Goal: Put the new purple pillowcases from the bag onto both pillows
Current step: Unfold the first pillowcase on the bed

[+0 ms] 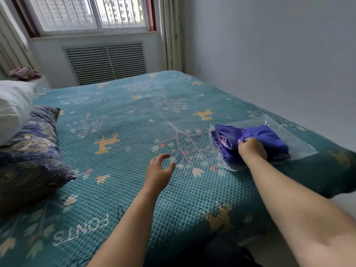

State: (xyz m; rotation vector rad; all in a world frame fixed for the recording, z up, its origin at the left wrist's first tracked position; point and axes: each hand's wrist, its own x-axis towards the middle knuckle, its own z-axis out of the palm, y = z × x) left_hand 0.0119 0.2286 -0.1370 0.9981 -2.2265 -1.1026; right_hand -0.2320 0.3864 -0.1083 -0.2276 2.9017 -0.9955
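Folded purple pillowcases (265, 136) lie inside a clear plastic bag (300, 140) on the right side of the bed. My right hand (251, 149) grips the purple cloth at the bag's open end. Over the bedspread, to the left of the bag, my left hand (159, 169) hovers with relaxed fingers and holds nothing. At the left edge lie two pillows: a dark blue patterned pillow (30, 157) and, partly on top of it, a white pillow (13, 108).
A teal bedspread (134, 122) with yellow and pink motifs covers the bed. A grey wall runs along the bed's right side. Past the bed's far end are a slatted radiator cover (106, 62) and a window (90, 14). A reddish cloth bundle (25, 73) sits at far left.
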